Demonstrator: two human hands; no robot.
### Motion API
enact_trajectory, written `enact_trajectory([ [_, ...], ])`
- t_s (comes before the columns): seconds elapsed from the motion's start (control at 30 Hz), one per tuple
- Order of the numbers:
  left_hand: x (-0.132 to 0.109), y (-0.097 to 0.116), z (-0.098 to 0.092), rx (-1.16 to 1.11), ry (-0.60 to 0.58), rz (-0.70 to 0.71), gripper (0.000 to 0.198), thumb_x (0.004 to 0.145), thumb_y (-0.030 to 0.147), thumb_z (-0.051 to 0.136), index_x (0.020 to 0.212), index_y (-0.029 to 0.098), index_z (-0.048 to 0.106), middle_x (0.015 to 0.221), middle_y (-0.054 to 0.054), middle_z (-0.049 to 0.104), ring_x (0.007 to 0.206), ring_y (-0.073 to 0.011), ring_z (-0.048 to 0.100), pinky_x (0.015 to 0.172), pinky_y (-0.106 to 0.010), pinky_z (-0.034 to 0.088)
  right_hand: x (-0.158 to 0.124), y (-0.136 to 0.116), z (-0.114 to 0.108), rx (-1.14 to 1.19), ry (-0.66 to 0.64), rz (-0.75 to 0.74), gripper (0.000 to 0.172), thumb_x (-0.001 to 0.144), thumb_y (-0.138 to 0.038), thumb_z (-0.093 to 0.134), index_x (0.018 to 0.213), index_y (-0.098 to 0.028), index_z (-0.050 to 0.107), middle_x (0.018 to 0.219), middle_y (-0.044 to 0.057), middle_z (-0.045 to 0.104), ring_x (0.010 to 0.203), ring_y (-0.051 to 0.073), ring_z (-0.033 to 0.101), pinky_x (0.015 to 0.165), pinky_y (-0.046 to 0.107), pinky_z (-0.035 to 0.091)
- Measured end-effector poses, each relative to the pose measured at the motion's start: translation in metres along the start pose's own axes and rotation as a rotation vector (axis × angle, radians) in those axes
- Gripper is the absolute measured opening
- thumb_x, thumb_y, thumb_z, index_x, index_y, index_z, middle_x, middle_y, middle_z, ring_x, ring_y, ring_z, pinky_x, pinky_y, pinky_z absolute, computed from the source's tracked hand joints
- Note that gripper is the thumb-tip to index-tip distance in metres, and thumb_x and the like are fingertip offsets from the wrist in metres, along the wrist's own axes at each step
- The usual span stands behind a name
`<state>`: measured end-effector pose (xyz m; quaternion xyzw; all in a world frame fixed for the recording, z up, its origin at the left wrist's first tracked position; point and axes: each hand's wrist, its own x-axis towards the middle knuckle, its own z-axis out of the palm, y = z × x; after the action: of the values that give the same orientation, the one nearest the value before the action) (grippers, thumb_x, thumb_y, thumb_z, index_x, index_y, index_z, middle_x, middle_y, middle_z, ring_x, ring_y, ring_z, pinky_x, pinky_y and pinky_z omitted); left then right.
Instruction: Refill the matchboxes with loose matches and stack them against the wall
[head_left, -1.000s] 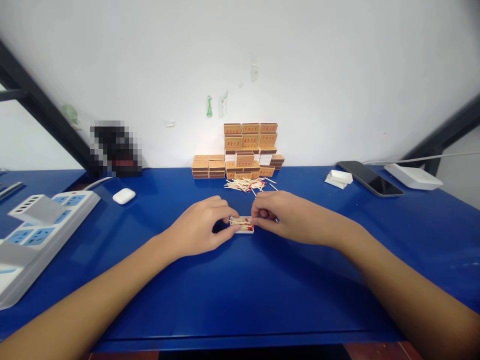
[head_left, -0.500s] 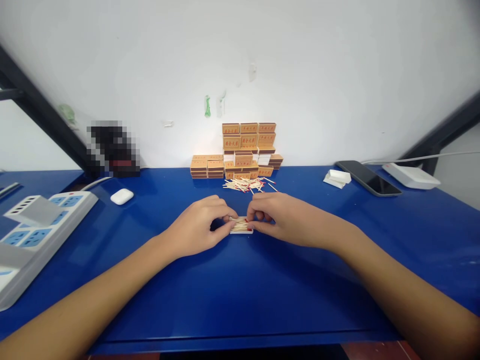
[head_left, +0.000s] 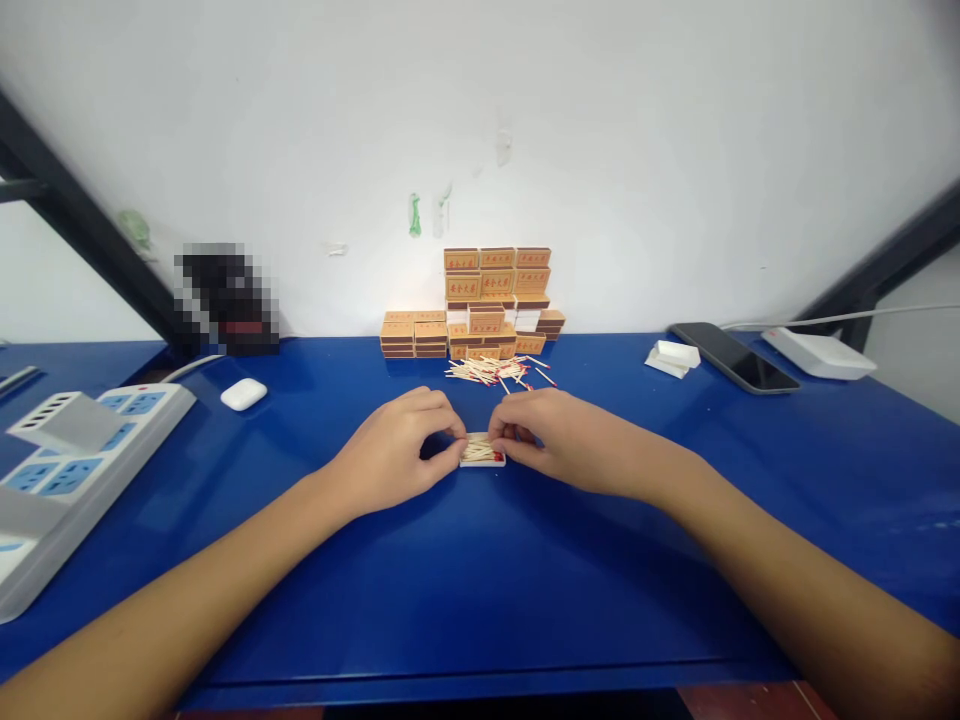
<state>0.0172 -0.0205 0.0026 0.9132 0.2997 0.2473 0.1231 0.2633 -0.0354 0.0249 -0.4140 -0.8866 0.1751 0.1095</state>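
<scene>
A small white matchbox tray [head_left: 482,463] filled with matches [head_left: 480,447] lies on the blue table in front of me. The red match heads point to the right. At the tray's left end, my left hand [head_left: 409,450] is closed, thumb and forefinger pinching its edge. My right hand [head_left: 551,440] is closed at the other end, with curled fingers and thumb tip on the matches near their heads. Its fingers partly hide that end. Behind the tray, a heap of loose matches [head_left: 487,370] is spread in front of stacked orange-brown matchboxes [head_left: 480,320].
To the right are an open white paper tray [head_left: 673,358], a black phone [head_left: 735,358] and a white box [head_left: 819,354]. On the left are a white earphone case [head_left: 244,394] and a large power strip [head_left: 97,470]. A white wall [head_left: 637,170] stands behind the table.
Both hands have shifted very slightly at the tray. My right fingers have moved a little left over the matches, and more of the red heads show.
</scene>
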Motion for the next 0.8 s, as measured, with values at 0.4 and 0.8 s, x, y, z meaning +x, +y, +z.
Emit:
enact_trajectory([
  [0.4,-0.001,-0.003,0.002,-0.001,0.013,0.003,0.012,0.097,0.021,0.064,0.096,0.021,0.076,0.097,-0.004,0.069,0.091,-0.0205,0.062,0.086,-0.038,0.05,0.0,-0.002,0.0,0.017,-0.026,0.021,0.014,0.097,-0.019,0.058,0.093,-0.019,0.072,0.091,0.004,0.074,0.078,0.017,0.061,0.072,0.029,0.042],
  [0.8,-0.001,0.0,0.0,0.006,0.02,0.05,0.014,0.097,0.021,0.061,0.094,0.019,0.074,0.097,-0.006,0.068,0.091,-0.0213,0.061,0.086,-0.039,0.051,0.002,-0.009,0.007,-0.02,0.04,0.015,0.011,0.096,-0.016,0.057,0.09,-0.018,0.066,0.091,0.004,0.071,0.075,0.015,0.057,0.068,0.028,0.038],
])
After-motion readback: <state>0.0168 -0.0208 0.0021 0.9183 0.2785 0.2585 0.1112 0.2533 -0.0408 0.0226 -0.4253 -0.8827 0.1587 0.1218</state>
